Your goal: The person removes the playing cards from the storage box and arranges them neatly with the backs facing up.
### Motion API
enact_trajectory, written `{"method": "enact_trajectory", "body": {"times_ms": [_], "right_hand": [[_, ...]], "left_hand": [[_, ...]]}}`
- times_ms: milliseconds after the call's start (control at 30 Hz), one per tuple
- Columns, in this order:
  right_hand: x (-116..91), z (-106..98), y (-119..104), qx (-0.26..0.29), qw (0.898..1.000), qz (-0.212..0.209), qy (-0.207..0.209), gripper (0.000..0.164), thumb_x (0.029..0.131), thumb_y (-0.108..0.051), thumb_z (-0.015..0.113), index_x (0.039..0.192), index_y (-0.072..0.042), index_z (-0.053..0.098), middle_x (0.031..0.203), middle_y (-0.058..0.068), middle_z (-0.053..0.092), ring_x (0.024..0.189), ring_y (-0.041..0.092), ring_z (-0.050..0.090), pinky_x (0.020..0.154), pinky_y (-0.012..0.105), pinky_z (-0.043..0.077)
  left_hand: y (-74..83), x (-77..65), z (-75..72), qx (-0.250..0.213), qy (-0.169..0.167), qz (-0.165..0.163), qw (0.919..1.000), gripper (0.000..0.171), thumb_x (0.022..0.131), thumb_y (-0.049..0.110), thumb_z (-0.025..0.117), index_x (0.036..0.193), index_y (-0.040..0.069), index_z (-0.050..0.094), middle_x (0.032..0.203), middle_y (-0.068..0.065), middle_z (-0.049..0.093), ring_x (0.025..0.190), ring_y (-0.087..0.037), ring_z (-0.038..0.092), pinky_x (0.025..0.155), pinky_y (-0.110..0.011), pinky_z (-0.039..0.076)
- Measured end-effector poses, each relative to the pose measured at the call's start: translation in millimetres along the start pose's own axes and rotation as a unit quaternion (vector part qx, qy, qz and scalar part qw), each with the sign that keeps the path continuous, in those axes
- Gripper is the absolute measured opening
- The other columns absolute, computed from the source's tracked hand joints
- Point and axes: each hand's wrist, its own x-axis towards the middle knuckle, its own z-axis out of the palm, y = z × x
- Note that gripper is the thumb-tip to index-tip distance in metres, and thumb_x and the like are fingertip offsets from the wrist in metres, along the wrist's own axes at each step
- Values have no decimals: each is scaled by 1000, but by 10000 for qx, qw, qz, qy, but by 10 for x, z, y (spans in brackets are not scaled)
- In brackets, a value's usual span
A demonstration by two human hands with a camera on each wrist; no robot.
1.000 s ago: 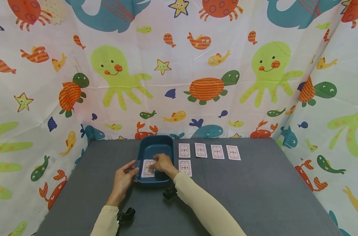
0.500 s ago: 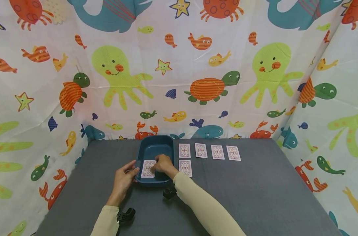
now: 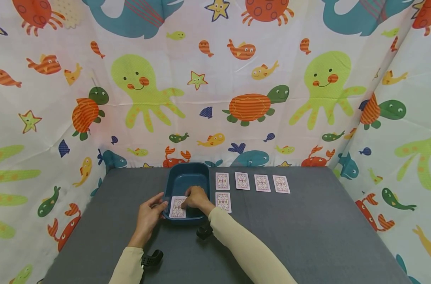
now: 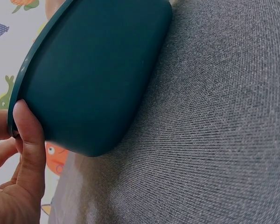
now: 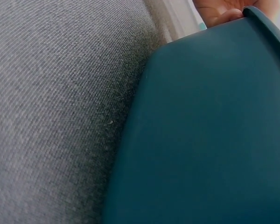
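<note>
In the head view, a dark teal plastic tray [image 3: 187,169] stands on the grey table. A playing card [image 3: 177,207], patterned back up, shows at the near left part of the tray. My left hand [image 3: 147,217] pinches the tray's left rim between thumb and fingers; the left wrist view shows the thumb [image 4: 30,140] against the outer wall. Reaching in over the tray's right side, my right hand [image 3: 197,199] touches the card's right edge with bent digits. What its fingertips do under or behind the card is hidden.
Right of the tray, several face-down cards lie in a row, among them one card [image 3: 281,184] at the far right. Another card [image 3: 223,202] lies in front of the row's left end. A sea-animal curtain [image 3: 208,79] hangs behind the table [image 3: 279,232].
The card in the tray has slid slightly toward the near rim. My right hand has barely moved, and my left hand stays on the rim.
</note>
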Motion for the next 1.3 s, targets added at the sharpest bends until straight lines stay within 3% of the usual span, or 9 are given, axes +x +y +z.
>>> {"method": "enact_trajectory", "body": {"times_ms": [233, 367, 500, 767, 900, 1033, 1300], "right_hand": [[-23, -2, 4, -95, 9998, -145, -45, 30, 64, -23, 92, 80, -9, 70, 89, 3, 62, 88, 20, 52, 77, 32, 49], [-28, 3, -4, -52, 9998, -146, -159, 39, 64, -22, 93, 92, -6, 71, 95, 6, 66, 87, 20, 55, 77, 34, 53], [-19, 13, -3, -220, 9994, -203, -190, 54, 62, -20, 94, 107, -5, 68, 107, 9, 64, 95, 22, 55, 88, 38, 52], [10, 49, 30, -626, 9974, -352, -59, 39, 66, -23, 92, 90, -8, 65, 94, 5, 57, 89, 21, 51, 79, 34, 47], [6, 49, 24, -649, 9971, -393, -81, 37, 68, -24, 91, 89, -10, 65, 89, 2, 54, 86, 18, 48, 76, 32, 45], [20, 52, 19, -343, 9985, -426, -12, 37, 70, -21, 90, 94, -10, 63, 88, 2, 57, 82, 17, 50, 70, 30, 45], [40, 44, 10, 593, 9966, -508, 269, 21, 82, -11, 79, 100, -6, 69, 82, 3, 64, 70, 14, 58, 58, 25, 49]], "left_hand": [[-1, 0, 0, 12, 1, 13, 10000, 45, 94, 12, 65, 138, 11, 57, 117, -15, 53, 88, -25, 61, 61, -32, 57], [1, 4, 2, -27, 13, 18, 10000, 44, 94, 12, 65, 138, 11, 57, 116, -15, 53, 90, -28, 62, 60, -31, 57], [-4, 17, 3, -24, 2, 29, 10000, 45, 94, 12, 65, 138, 10, 57, 117, -15, 53, 88, -25, 62, 59, -29, 56], [-24, 23, 5, -20, -6, 17, 10000, 45, 94, 13, 66, 138, 11, 57, 115, -15, 54, 80, -17, 61, 61, -33, 58], [-25, 20, 8, -23, 4, 12, 10000, 45, 94, 13, 66, 138, 11, 57, 116, -15, 53, 81, -18, 61, 61, -34, 58], [-29, 21, 5, -9, -9, 2, 10000, 45, 94, 14, 66, 138, 11, 56, 117, -15, 53, 85, -23, 61, 61, -34, 58], [-22, 19, -2, -7, 9, 6, 10000, 44, 94, 14, 65, 138, 11, 57, 116, -15, 53, 86, -24, 60, 61, -32, 58]]}}
